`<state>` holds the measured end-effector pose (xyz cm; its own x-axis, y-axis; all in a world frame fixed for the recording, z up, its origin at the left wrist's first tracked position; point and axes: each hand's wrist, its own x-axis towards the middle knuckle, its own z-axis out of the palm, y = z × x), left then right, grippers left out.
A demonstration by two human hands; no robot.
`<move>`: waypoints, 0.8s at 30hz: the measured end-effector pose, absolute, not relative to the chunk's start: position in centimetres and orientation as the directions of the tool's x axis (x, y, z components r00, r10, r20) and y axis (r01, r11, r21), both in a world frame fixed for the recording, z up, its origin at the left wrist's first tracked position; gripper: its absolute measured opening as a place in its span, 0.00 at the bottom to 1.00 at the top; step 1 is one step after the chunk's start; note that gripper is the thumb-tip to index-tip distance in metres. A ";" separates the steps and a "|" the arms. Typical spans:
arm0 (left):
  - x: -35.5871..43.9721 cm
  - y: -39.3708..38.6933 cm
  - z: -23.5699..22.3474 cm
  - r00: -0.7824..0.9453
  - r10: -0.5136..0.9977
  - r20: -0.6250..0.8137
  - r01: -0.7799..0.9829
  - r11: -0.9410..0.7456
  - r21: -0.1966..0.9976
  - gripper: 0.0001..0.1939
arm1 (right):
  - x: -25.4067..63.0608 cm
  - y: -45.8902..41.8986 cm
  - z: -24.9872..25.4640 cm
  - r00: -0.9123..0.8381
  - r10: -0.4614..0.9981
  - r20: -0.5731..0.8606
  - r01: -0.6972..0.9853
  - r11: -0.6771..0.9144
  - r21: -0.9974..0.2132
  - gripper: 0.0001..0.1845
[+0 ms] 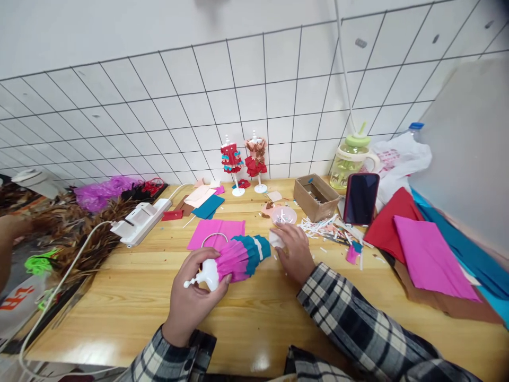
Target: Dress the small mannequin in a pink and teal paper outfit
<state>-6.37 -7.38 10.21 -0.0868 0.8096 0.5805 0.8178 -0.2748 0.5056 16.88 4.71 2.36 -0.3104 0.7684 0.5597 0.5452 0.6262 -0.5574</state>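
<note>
A small white dress-form mannequin point(209, 274) lies tilted in my left hand point(193, 297), whose fingers wrap round its bust. It wears a gathered crepe-paper skirt point(234, 255), pink above and teal below, with a white band. A thin metal ring point(214, 235) shows just above it. Past the skirt's hem, my right hand point(296, 252) has bent fingers at the near rim of a small pink bowl point(291, 211) of white bits, thumb apart from them. Between thumb and fingers shows a white, flat piece point(277, 239); its kind is unclear. Behind the skirt lies a pink paper sheet point(201, 233).
Two dressed mannequins point(232, 159) stand by the tiled wall. Rightward are a cardboard box point(317, 199), paper strips point(324, 229), a phone point(361, 199), a green-lidded bottle point(350, 164) and coloured paper sheets point(433, 260). Leftward are a power strip point(141, 223), brown feathers point(91, 228) and another person's arm point(11, 233).
</note>
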 end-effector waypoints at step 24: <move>-3.9 -7.2 9.3 -0.004 0.780 0.625 0.855 -0.322 0.407 0.16 | 14.6 0.6 5.0 -0.535 0.811 -0.235 -0.273 -0.429 -0.861 0.21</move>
<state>-3.85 -7.24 9.32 -0.0041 0.7804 0.6252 0.8548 -0.3217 0.4071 14.57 0.61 5.01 -0.5351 0.8115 -0.2350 -0.2726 -0.4291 -0.8612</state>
